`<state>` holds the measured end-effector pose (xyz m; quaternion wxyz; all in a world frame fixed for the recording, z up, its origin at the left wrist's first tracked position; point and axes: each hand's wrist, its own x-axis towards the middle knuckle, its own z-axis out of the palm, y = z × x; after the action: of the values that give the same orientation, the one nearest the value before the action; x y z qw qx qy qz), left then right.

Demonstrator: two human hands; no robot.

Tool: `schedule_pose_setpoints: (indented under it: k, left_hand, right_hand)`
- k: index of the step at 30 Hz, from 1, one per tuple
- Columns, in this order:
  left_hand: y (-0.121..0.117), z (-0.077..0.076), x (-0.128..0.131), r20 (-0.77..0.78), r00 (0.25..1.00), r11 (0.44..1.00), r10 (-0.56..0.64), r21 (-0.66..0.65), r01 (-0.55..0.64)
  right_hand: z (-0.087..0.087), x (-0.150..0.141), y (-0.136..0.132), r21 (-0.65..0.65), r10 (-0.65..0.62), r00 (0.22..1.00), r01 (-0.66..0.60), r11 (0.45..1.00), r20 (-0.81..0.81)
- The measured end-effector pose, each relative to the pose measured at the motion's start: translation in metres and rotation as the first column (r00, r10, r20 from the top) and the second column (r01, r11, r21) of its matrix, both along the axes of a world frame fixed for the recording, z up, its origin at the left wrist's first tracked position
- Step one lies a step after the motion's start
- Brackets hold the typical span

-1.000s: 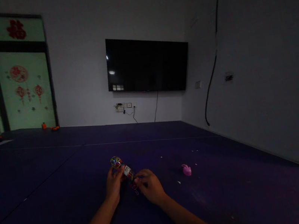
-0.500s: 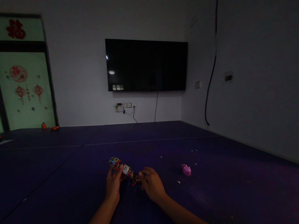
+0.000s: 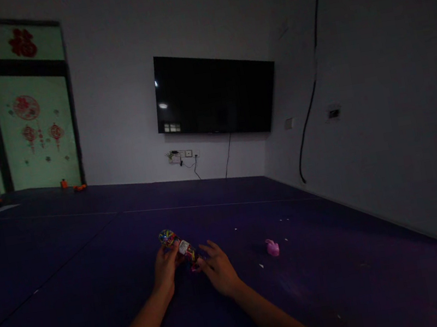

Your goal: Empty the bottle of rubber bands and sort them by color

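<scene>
A clear bottle-shaped container [image 3: 192, 254] full of small, brightly coloured bands, probably rubber bands, lies slanted between my hands. It has a rounded end at the upper left and a white label around its middle. My left hand [image 3: 165, 264] is closed around it, near the label. At its lower right end is my right hand [image 3: 218, 268], fingers apart and partly stretched, the thumb side close to or touching that end. Some pinkish bands show just below there; whether the fingertips touch them I cannot tell. A small pink piece with ear-like loops [image 3: 272, 248] rests to the right.
The dark purple floor surface [image 3: 98, 293] has seams and several white scraps near the pink piece. Orange objects [image 3: 80, 187] lie by the glass door at the back left. A television [image 3: 216, 95] hangs on the wall, with cables below. A dark cable runs down the right wall.
My right hand has shifted slightly left and up against the container's lower end, its fingers more spread. Fewer loose bands stick out there. My left hand keeps its hold.
</scene>
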<state>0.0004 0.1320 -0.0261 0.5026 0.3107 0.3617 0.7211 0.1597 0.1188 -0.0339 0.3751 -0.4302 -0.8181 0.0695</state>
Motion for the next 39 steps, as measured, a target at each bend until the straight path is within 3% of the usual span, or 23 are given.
schedule_pose_setpoints:
  k: [7, 13, 24, 39]
  left_hand:
    - [0.001, 0.000, -0.002, 0.031, 1.000, 1.000, -0.004, -0.016, 0.004]
    - [0.003, 0.003, -0.001, 0.044, 0.998, 0.997, -0.033, -0.071, 0.036]
    - [-0.003, 0.002, 0.003, -0.127, 0.975, 0.983, -0.184, -0.035, 0.181]
    - [-0.001, -0.002, 0.004, -0.025, 0.999, 0.999, 0.025, 0.031, -0.024]
  right_hand:
    - [-0.001, 0.002, 0.002, 0.032, 0.017, 0.997, -0.014, 0.999, -0.077]
    - [-0.004, 0.001, 0.001, -0.027, 0.073, 0.996, -0.071, 0.997, 0.045]
    - [-0.004, -0.004, -0.002, -0.091, 0.041, 0.978, -0.023, 0.996, 0.203]
    - [0.000, -0.006, -0.008, -0.107, -0.036, 0.968, 0.064, 0.992, 0.247]
